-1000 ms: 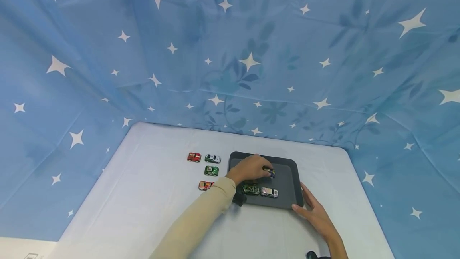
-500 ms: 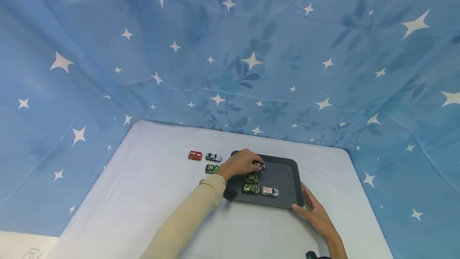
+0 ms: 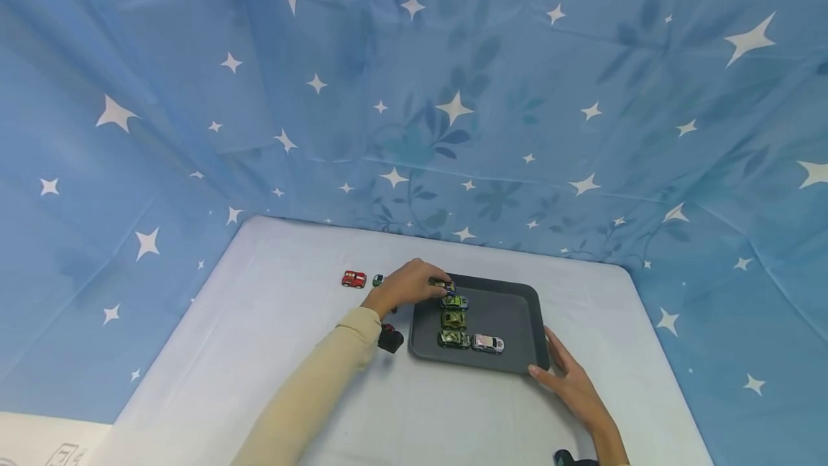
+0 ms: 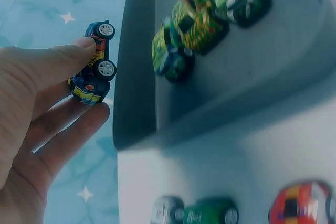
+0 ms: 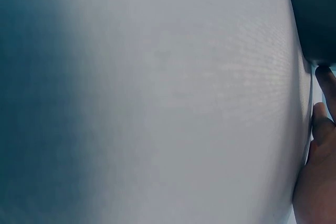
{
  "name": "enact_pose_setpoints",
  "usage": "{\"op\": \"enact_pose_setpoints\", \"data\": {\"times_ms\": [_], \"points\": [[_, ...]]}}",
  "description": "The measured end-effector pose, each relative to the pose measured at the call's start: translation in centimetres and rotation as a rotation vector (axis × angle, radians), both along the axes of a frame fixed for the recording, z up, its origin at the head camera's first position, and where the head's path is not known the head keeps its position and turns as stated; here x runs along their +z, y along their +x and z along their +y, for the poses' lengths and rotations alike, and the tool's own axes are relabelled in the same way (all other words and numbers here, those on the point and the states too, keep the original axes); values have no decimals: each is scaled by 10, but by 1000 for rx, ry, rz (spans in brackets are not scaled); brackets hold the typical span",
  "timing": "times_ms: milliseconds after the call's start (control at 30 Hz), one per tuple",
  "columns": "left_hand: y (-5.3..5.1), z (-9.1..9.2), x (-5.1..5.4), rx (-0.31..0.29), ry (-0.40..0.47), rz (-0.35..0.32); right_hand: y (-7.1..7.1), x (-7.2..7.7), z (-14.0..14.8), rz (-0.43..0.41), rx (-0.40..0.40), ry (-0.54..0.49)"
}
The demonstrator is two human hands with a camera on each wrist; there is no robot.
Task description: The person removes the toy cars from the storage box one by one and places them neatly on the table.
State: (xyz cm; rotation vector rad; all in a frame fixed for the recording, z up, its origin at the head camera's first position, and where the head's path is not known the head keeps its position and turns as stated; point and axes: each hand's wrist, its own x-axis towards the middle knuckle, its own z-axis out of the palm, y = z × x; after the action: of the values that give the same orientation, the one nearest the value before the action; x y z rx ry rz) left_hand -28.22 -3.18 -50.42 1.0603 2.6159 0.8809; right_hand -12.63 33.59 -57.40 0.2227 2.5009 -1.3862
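My left hand (image 3: 409,285) pinches a dark blue toy car (image 4: 94,69) between thumb and fingers, at the far left corner of the grey tray (image 3: 511,308). In the left wrist view the car's side and wheels face the camera, beside the tray's outer wall. Down the tray's left side stand a green-and-blue car (image 3: 456,302), an olive car (image 3: 453,319) and a camouflage car (image 3: 453,339). A whitish car (image 3: 488,344) is right of the camouflage one. My right hand (image 3: 572,383) touches the tray's near right corner, its fingers extended along the side and the thumb at the front edge.
Left of the tray, a red car (image 3: 353,279) sits on the white table (image 3: 291,257). The left wrist view also has a green car (image 4: 210,212), a white car (image 4: 168,211) and a red-orange car (image 4: 302,205). Blue star-printed cloth (image 3: 414,128) rises behind.
My left hand has carried the dark blue car leftward and away across the tray to its far left corner, uncovering the cars on the tray's left side. My right hand stays at the tray's corner.
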Motion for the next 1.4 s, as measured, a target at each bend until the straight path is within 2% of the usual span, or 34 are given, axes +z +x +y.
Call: {"op": "enact_pose_setpoints", "data": {"times_ms": [300,467,600,1033,1200,1400], "points": [[2,-31,-3,37,7,-19,0,-3,1,-12,-2,3],[3,-51,-9,48,43,-25,1,-1,1,-5,3,-4],[5,-68,-15,70,34,-35,2,0,1,-5,5,-8],[19,-124,-24,179,31,-52,3,-3,2,1,12,-10],[20,-140,-26,199,45,-46,1,-2,3,-1,7,5],[27,-154,-30,230,6,-61,0,0,2,-3,8,-2]]}}
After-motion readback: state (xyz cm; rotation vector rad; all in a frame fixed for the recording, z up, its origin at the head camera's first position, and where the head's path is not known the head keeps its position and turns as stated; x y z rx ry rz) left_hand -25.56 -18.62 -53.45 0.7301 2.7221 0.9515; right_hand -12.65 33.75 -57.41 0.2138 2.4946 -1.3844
